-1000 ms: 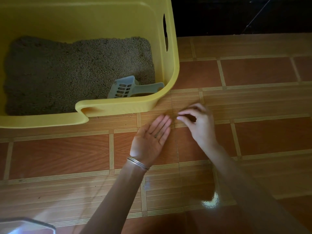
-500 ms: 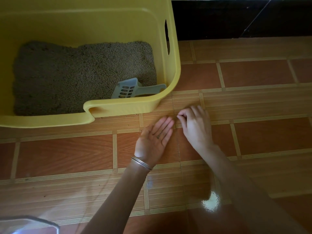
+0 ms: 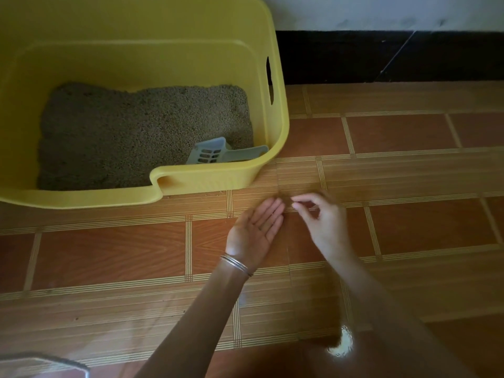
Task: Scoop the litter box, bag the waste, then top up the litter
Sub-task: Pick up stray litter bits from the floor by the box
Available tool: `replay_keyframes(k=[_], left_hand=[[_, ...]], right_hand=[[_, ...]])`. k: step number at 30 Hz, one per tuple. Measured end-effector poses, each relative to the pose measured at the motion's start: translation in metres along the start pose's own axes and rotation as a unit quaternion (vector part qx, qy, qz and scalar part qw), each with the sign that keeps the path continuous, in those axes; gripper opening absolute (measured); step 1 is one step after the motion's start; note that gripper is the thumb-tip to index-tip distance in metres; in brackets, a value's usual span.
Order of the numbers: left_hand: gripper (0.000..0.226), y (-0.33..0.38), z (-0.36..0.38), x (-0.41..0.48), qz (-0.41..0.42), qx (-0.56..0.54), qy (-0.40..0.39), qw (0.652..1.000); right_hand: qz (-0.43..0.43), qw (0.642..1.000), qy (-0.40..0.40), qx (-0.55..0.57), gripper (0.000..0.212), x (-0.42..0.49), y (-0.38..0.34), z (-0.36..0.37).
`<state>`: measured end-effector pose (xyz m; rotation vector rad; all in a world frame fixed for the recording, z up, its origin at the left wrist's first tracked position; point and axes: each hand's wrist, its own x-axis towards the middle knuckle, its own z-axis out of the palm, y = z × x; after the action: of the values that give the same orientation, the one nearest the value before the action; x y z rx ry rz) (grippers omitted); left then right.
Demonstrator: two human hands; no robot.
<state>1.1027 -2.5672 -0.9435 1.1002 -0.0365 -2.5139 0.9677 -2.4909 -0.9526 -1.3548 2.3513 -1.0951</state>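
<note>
Litter (image 3: 131, 132) and a slotted scoop (image 3: 207, 155) are contained in the yellow litter box (image 3: 279, 118). Left hand (image 3: 253, 230) is spread palm-up; right hand (image 3: 324, 218) is pinched.

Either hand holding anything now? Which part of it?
Left hand open, palm up, grips nothing. Right hand pinches thumb to forefinger; anything between them is too small to tell.

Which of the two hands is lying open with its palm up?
The left hand, the one with bangles at its wrist: fingers straight, palm up. The right hand faces down, fingertips pinched together.
</note>
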Motion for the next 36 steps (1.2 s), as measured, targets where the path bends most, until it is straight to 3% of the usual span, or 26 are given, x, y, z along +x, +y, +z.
replay_keyframes(k=[3,7,14,20,24,29,32,36], left_hand=[[0.046,0.005,-0.004,0.001,0.006,-0.019,0.003,1.000],[0.045,0.005,-0.006,0.001,0.019,-0.027,0.000,0.999],[0.044,0.002,-0.007,0.001,0.032,-0.008,-0.011,0.999],[0.045,0.003,-0.007,0.000,0.028,-0.018,-0.012,0.999],[0.047,0.004,-0.005,-0.001,0.025,-0.016,-0.006,1.000],[0.045,0.005,-0.004,0.000,0.024,-0.017,0.010,1.000],[0.045,0.006,-0.003,-0.001,0.020,-0.012,0.012,1.000],[0.045,0.005,-0.003,-0.002,0.010,-0.017,0.009,1.000]], right_hand=[[0.039,0.998,-0.025,-0.032,0.025,0.009,0.017,-0.003],[0.022,0.997,-0.063,-0.049,0.031,0.021,0.022,0.002],[-0.027,0.999,-0.013,-0.023,0.023,0.026,0.024,0.021],[-0.076,0.990,0.016,-0.116,0.019,0.020,0.019,0.025],[-0.064,0.983,0.010,-0.173,0.022,0.016,0.012,0.027],[-0.061,0.997,-0.029,0.044,0.020,0.011,-0.016,0.017],[-0.087,0.993,-0.040,0.063,0.022,0.005,-0.023,0.011],[-0.006,0.999,-0.011,0.047,0.023,0.014,0.007,0.001]])
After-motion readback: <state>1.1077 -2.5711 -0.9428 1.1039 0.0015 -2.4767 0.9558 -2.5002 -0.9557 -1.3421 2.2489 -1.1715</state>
